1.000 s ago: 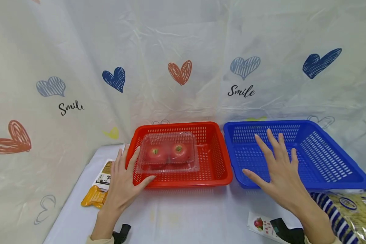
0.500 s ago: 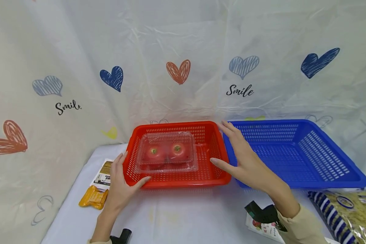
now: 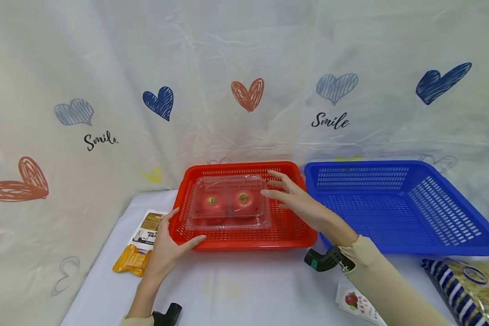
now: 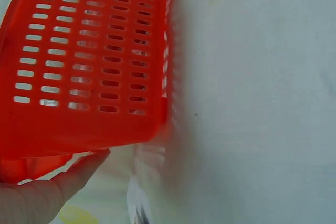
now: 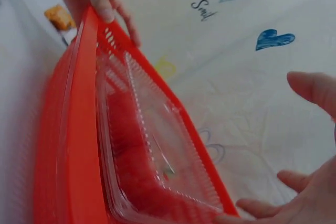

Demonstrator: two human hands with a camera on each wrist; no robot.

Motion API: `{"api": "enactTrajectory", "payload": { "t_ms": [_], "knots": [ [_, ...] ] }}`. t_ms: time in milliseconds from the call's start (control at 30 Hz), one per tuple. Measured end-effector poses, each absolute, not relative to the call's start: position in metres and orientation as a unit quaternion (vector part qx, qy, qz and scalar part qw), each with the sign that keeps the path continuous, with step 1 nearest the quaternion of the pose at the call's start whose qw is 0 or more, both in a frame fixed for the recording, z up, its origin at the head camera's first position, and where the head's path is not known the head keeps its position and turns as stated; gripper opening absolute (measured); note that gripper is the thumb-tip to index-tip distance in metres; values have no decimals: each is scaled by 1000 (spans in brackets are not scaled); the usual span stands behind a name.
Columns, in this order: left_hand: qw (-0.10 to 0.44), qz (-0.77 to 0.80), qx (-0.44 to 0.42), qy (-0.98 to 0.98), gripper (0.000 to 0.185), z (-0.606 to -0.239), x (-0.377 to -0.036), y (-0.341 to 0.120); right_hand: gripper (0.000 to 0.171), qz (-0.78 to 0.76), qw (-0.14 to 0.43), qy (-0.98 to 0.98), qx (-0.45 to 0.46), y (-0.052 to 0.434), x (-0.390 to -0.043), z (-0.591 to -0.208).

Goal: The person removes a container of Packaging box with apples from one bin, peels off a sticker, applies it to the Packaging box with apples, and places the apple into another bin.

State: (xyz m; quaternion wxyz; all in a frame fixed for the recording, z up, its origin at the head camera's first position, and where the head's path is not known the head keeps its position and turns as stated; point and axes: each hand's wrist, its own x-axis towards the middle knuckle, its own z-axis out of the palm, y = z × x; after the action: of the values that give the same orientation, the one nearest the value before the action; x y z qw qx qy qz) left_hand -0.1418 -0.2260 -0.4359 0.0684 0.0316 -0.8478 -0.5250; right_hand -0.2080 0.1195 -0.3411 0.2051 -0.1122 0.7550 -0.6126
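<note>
A red plastic basket [image 3: 252, 245] stands on the white-covered table, with a clear plastic box [image 3: 228, 222] inside it. Two red tomatoes [image 3: 243, 206] with green stems show through the box's lid. My left hand [image 3: 166, 246] grips the basket's near left corner, thumb over the front rim and fingers along the left side. Above the right part of the basket, my right hand [image 3: 299, 199] reaches in with fingers spread, its fingertips close to the box's right edge. In the right wrist view the fingers of the right hand [image 5: 310, 198] are apart with nothing between them.
A blue basket [image 3: 411, 250] stands right of the red one. Left lie an orange wrapped packet [image 3: 132, 260] and a printed pouch [image 3: 146, 233]. At front right are a card with a red fruit picture [image 3: 352, 299] and a striped bag [image 3: 472, 290]. A heart-printed curtain [image 3: 269, 54] hangs behind.
My right hand has moved left from over the blue basket to over the red one, near the clear box. My left hand has come down onto the red basket's left corner.
</note>
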Motion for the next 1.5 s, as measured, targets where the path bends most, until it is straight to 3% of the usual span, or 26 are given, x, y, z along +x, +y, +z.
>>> {"api": "enactTrajectory", "payload": {
  "t_ms": [233,467,700,1167,1400,1500],
  "knots": [
    [46,-545,21,-837,100,-437,-146,-225,86,-658,232,716,-15,115,-223,-345],
    [39,-556,18,-830,101,-437,-146,-224,62,-693,259,671,47,117,-243,-350],
    [42,-549,18,-834,100,-439,-148,-223,61,-693,290,655,78,115,-256,-361],
    [29,-564,15,-825,100,-438,-146,-217,71,-699,313,635,100,104,-259,-384],
    [31,-569,8,-822,100,-438,-148,-216,60,-695,298,647,96,108,-255,-383],
    [31,-571,8,-821,100,-438,-148,-216,58,-677,297,672,43,112,-254,-383]
  ]
}}
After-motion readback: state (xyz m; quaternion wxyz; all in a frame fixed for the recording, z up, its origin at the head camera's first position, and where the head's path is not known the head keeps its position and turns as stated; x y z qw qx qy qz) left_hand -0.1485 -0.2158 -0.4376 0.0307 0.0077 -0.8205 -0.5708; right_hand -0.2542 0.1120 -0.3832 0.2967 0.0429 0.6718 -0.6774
